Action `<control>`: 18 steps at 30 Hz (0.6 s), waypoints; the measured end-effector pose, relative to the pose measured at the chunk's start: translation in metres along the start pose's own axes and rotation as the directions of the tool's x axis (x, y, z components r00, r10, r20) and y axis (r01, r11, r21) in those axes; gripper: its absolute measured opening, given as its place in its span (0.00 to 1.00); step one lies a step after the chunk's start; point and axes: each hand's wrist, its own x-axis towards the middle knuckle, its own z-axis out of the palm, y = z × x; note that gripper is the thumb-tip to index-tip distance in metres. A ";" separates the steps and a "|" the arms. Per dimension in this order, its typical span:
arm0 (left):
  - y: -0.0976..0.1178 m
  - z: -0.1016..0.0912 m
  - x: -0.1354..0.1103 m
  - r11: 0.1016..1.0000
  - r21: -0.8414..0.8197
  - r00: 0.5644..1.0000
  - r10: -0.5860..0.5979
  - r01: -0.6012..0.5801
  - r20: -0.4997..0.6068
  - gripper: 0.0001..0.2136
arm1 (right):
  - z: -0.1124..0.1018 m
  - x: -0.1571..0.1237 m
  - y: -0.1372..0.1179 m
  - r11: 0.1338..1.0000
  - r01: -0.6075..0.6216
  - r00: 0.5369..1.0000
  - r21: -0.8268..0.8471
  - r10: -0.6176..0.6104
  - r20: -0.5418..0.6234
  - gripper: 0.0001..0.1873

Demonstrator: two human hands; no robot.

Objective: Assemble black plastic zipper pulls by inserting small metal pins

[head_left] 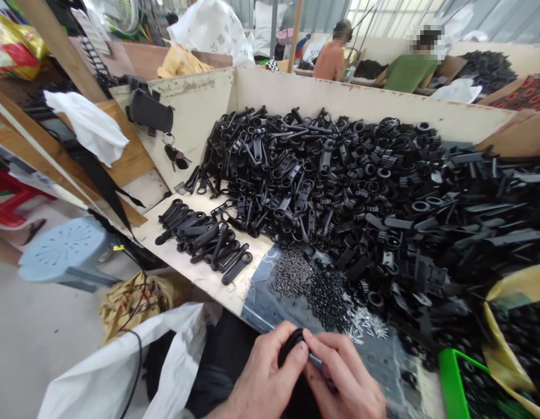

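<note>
My left hand (270,372) is closed around a small black plastic part (291,344), whose curved top edge shows between thumb and forefinger. From the right, my right hand (344,372) meets it with fingers pinched against the same part; a greyish piece by those fingertips is too hidden to name. Both hands are above my lap at the table's front edge. Just beyond them lie small piles of grey screws (291,272), small black pieces (329,298) and silver pins (366,325) on a dark blue cloth (263,291).
A large heap of black plastic parts (296,169) fills the walled table. Black handle-like pieces (204,235) lie in a group at left. A green crate (453,384) and yellow bag (505,326) stand right. A blue stool (67,247) is left; two people sit beyond the back wall.
</note>
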 end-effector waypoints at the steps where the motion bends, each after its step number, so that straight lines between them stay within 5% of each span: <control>1: 0.000 -0.003 -0.002 0.994 -0.081 0.996 -0.069 0.074 0.064 0.20 | -0.005 0.002 0.001 0.997 -0.024 0.998 0.071 0.020 0.058 0.15; 5: 0.003 -0.021 -0.016 0.966 -0.169 0.957 -0.150 0.195 0.248 0.25 | -0.018 0.001 0.000 0.920 -0.196 0.970 0.338 0.133 0.202 0.21; 10: 0.011 -0.030 -0.026 0.993 0.101 0.980 0.048 -0.069 0.192 0.23 | 0.007 0.000 -0.019 0.890 -0.264 0.964 0.371 0.249 0.090 0.15; 15: 0.007 -0.032 -0.007 0.938 0.318 0.987 0.157 -0.139 -0.031 0.17 | 0.030 0.027 -0.020 0.857 -0.292 0.956 0.424 0.267 0.119 0.16; 18: 0.004 -0.034 -0.001 0.836 0.520 0.969 0.242 -0.177 -0.059 0.15 | 0.034 0.032 -0.013 0.769 -0.402 0.914 0.497 0.365 0.176 0.22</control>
